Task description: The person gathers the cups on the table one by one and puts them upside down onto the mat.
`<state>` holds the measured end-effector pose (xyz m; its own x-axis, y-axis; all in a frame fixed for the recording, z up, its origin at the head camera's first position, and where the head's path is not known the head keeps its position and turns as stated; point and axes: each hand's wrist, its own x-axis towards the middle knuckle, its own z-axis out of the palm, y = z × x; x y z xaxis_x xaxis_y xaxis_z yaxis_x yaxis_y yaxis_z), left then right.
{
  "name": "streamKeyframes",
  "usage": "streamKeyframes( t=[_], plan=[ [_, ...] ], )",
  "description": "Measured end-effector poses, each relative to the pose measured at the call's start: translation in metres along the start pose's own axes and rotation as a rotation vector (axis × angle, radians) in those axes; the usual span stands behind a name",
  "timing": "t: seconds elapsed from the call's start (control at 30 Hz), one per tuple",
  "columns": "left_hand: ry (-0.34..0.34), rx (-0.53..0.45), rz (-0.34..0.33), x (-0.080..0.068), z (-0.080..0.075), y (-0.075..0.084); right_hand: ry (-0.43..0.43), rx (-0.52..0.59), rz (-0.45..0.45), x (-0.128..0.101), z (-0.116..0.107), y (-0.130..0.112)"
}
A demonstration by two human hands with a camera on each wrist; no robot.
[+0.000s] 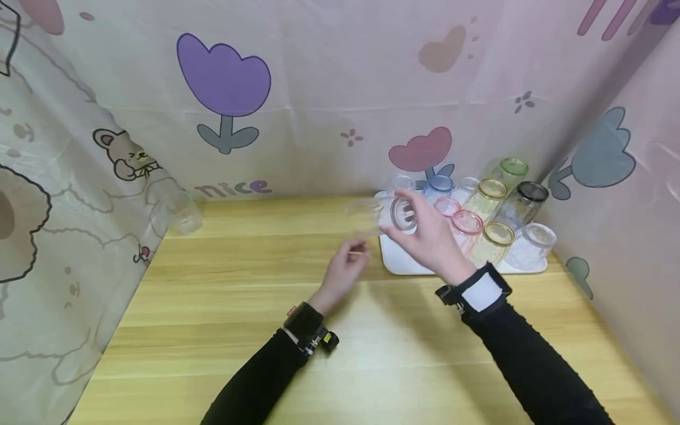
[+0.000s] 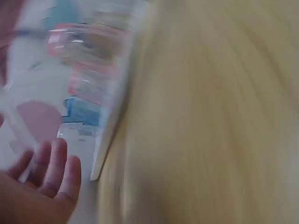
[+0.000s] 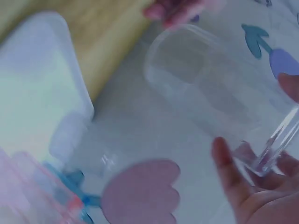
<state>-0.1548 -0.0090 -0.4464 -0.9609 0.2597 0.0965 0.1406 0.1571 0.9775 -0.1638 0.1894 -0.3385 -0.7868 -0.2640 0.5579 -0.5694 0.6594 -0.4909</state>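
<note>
My right hand (image 1: 425, 236) grips a clear glass (image 1: 382, 213) by its base and holds it sideways in the air, just left of the white tray (image 1: 404, 265). In the right wrist view the glass (image 3: 210, 88) stretches away from my right hand (image 3: 243, 186), and fingertips of the left hand (image 3: 175, 10) show at its far end. My left hand (image 1: 345, 268) hovers below and left of the glass with relaxed fingers and holds nothing. The left wrist view is blurred; it shows the left hand (image 2: 42, 186) with straight fingers beside the tray edge (image 2: 110, 126).
Several tumblers with coloured rims (image 1: 491, 203) stand packed on the tray at the back right. Another clear glass (image 1: 180, 212) sits alone at the back left by the cloth wall. Printed cloth walls close in the wooden table (image 1: 239, 330) on three sides.
</note>
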Motion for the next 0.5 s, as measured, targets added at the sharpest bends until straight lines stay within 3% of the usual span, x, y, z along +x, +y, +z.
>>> streamKeyframes(
  t=[0.1, 0.2, 0.33, 0.5],
  plan=[
    [-0.074, 0.474, 0.212, 0.004, 0.005, -0.002, -0.103, -0.062, 0.110, 0.016, -0.017, 0.001],
    [-0.126, 0.797, 0.371, 0.010, 0.011, -0.001, -0.221, -0.113, 0.189, 0.033, -0.028, 0.003],
    [-0.188, 0.986, 0.424, 0.018, 0.019, 0.004, -0.345, -0.167, 0.261, 0.053, -0.034, 0.011],
    [-0.235, 1.066, 0.448, 0.025, 0.028, 0.003, -0.444, -0.257, 0.300, 0.067, -0.032, 0.023]
  ],
)
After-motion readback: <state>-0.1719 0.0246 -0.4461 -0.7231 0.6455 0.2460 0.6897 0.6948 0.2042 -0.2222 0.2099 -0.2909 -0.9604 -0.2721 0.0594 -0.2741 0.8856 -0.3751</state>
